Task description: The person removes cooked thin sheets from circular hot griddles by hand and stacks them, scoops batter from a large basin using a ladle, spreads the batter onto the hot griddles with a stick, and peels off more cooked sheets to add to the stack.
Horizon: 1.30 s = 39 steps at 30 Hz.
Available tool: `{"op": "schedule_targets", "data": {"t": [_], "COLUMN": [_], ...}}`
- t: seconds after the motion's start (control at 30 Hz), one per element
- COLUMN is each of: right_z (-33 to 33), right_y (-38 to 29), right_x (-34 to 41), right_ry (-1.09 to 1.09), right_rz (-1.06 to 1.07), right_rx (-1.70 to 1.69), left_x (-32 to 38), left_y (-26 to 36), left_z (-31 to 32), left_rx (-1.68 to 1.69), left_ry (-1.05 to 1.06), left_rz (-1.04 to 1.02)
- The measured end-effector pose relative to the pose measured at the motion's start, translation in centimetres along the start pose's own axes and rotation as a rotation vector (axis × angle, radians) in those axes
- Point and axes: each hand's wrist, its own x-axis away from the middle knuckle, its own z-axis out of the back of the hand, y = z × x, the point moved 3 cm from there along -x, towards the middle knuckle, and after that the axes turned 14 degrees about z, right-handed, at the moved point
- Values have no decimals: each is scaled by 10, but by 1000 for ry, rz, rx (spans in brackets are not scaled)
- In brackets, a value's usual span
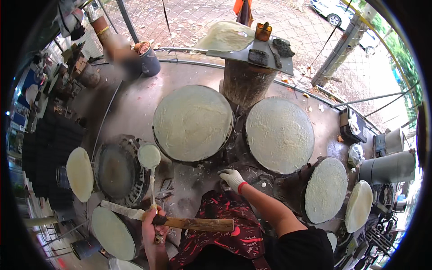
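Observation:
My left hand (156, 224) is closed around the handle of a ladle (149, 156) filled with pale batter and also around a wooden spreader (199, 224), whose far blade is coated in batter. The ladle's bowl hangs near the edge of a dark round griddle (118, 171) that has no batter layer. My right hand (233, 179), in a white glove with a red cuff, is in front of my apron, fingers curled; whether it holds something small is unclear. Beyond it, pale batter covers a large round griddle (193, 123) and another griddle (279, 135).
More batter-covered griddles stand at the right (326, 190) and lower left (113, 233). Stacks of flatbread lie at the far left (80, 174) and far right (358, 206). Ahead, a grey board (236, 55) on a drum holds a flatbread and dark pads. A bucket (148, 60) stands by the wire fence.

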Motion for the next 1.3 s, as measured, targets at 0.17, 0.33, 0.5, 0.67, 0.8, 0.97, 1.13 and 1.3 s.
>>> {"op": "schedule_targets", "data": {"t": [0.17, 0.33, 0.5, 0.67, 0.8, 0.97, 1.13, 1.3], "right_z": [-12, 27, 79, 142, 194, 231, 174, 149], "right_y": [60, 151, 216, 259, 290, 307, 260, 220], "right_x": [7, 43, 72, 25, -37, -87, -73, -64], "right_ry": [140, 305, 423, 544, 612, 811, 606, 676], "right_rz": [-130, -282, -495, -315, -304, -272, -234, -318], "right_rx": [-129, -84, -115, -235, -372, -551, -716, -609], "left_x": [16, 21, 11, -22, -50, -77, -81, -83], "left_y": [-41, -86, -129, -164, -181, -190, -193, -189], "left_z": [78, 114, 145, 158, 161, 163, 160, 152], "left_rx": [-23, -13, 18, 34, 54, 36, 73, 63], "left_ry": [148, 269, 164, 173, 279, 296, 355, 326], "left_rz": [14, 103, 230, 294, 370, 369, 359, 334]}}
